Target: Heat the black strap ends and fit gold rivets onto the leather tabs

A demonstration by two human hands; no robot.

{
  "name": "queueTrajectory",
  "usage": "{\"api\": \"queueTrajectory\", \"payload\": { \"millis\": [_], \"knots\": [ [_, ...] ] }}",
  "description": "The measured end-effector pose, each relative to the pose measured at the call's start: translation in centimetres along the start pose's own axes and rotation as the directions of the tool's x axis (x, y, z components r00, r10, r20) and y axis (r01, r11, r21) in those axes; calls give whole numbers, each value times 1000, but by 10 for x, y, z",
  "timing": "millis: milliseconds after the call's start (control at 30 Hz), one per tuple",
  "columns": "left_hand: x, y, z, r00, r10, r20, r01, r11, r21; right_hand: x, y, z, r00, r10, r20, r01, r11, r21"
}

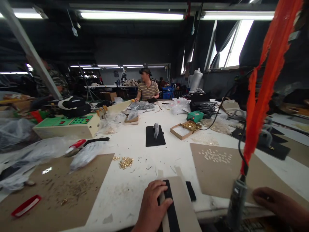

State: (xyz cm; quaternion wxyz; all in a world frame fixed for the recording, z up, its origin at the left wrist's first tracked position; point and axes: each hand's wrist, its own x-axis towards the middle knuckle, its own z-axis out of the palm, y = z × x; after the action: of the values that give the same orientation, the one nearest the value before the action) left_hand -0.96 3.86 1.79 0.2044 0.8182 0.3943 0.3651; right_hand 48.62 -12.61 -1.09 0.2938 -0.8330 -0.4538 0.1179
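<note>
The left hand point(152, 206) is pressing curled fingers on a black strip on beige card point(172, 206). The right hand point(277, 203) is resting flat beside a hanging grey tool point(236, 199); its grip is unclear. Steady, even pressure looks wise.

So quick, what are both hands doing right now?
Left hand: closed on the black strip.
Right hand: resting on the cardboard sheet; grip cannot be told.

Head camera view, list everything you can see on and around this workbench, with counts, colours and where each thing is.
black strip: one, black, near edge on a tan card, under left hand
gold parts: small pile, centre table
cardboard sheet: one, brown, right, carrying pale small pieces
control box: one, cream and green, far left
black pad: one, mid table
orange ribbon: one, hanging right
co-worker: one, striped shirt, far end
left hand: on strip
right hand: resting at right edge
</note>
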Motion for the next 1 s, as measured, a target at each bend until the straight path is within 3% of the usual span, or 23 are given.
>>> {"api": "queueTrajectory", "payload": {
  "millis": [67,167,233,533,767,900,1000],
  "knots": [
    [3,0,-1,999,20,25,-20,1000,-11,-20,-22,-12,990,11,143,-16,999,36],
    [10,-9,4,998,38,42,-37,999,-17,-33,-52,-27,982,-67,179,62,997,35],
    [14,-15,8,997,50,60,-49,999,-18,-34,-59,-32,975,-88,204,87,996,13],
    [14,-17,8,994,94,61,-95,995,8,-45,-56,-34,967,-130,218,144,988,-50],
    [2,-2,5,999,25,33,-22,996,-88,-47,-39,-28,952,-151,266,177,981,-77],
    [1,1,7,999,-26,26,30,985,-173,-46,-30,-32,967,-129,221,157,982,-110],
    [2,2,6,999,-43,21,46,979,-198,-54,-36,-36,967,-168,191,186,979,-82]
  ]
}}
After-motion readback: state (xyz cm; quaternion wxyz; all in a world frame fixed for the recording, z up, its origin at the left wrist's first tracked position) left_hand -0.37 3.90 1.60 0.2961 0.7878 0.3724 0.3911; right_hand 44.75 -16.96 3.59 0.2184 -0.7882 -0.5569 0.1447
